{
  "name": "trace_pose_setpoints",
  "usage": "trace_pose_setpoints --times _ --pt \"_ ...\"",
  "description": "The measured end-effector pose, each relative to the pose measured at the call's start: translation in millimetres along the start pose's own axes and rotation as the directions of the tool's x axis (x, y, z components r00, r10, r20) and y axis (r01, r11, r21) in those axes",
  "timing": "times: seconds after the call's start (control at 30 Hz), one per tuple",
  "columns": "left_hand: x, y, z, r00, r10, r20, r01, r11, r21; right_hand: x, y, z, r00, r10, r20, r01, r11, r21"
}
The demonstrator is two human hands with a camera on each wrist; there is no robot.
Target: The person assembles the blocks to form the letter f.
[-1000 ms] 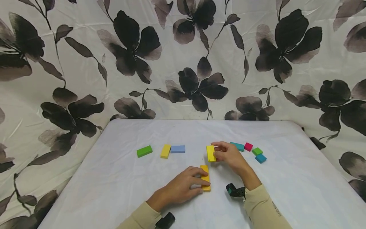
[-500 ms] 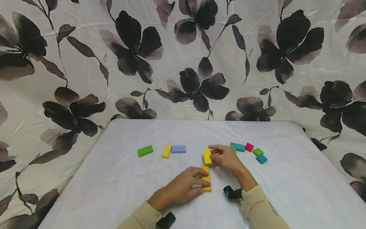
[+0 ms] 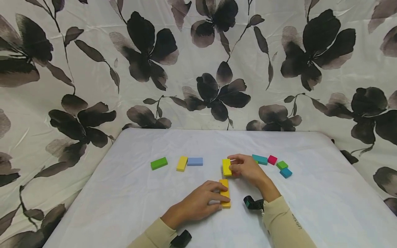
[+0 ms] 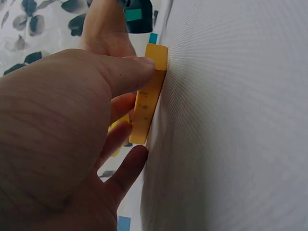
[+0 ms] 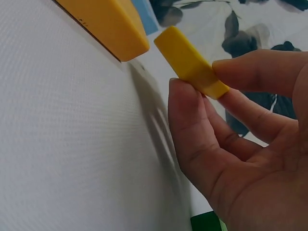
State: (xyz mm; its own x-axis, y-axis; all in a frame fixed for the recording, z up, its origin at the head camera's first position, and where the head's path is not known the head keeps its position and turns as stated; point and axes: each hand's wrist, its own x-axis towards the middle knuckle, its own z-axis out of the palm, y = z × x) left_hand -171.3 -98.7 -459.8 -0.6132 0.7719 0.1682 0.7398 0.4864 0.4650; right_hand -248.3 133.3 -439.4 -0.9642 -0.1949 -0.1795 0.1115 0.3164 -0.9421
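Left hand [image 3: 201, 203]: pinching orange block [image 4: 148, 98], likely to steady it; right hand [image 3: 248, 169]: pinching yellow block [image 3: 226, 167], beyond left hand, by its palmward side; likely keeping other side free

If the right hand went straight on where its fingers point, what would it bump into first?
Probably the light blue block, beyond the yellow block that the right hand pinches. The hand looks raised off the table, though, and depth is unclear, so it might pass over.
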Motion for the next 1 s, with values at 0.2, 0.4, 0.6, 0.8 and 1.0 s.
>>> trace_pose_setpoints --times 0.2,0.4,0.6,0.8,1.0 --pt "-1.0 0.5 -0.7 1.0 0.004 -0.002 -0.004 1.0 -0.001 3.3 1 3 0.999 0.027 0.026 -0.028 0.999 0.032" --pt "-1.3 1.6 -1.2 1.0 -0.006 0.001 0.006 1.0 -0.004 4.3 4 7 0.999 0.03 0.041 -0.032 0.999 0.041" --pt "-0.4 2.0 -1.1 1.0 0.013 -0.009 -0.013 1.0 0.01 3.6 4 9 0.999 0.015 0.047 -0.016 1.0 0.019" --pt "-0.4 2.8 -2.2 1.0 0.013 -0.007 -0.013 1.0 0.005 2.1 5 10 0.999 -0.002 0.044 0.002 1.0 0.008" --pt "-0.1 3.0 -2.1 1.0 0.01 -0.007 -0.01 1.0 0.006 2.4 8 11 0.999 -0.022 0.043 0.023 0.999 -0.024"
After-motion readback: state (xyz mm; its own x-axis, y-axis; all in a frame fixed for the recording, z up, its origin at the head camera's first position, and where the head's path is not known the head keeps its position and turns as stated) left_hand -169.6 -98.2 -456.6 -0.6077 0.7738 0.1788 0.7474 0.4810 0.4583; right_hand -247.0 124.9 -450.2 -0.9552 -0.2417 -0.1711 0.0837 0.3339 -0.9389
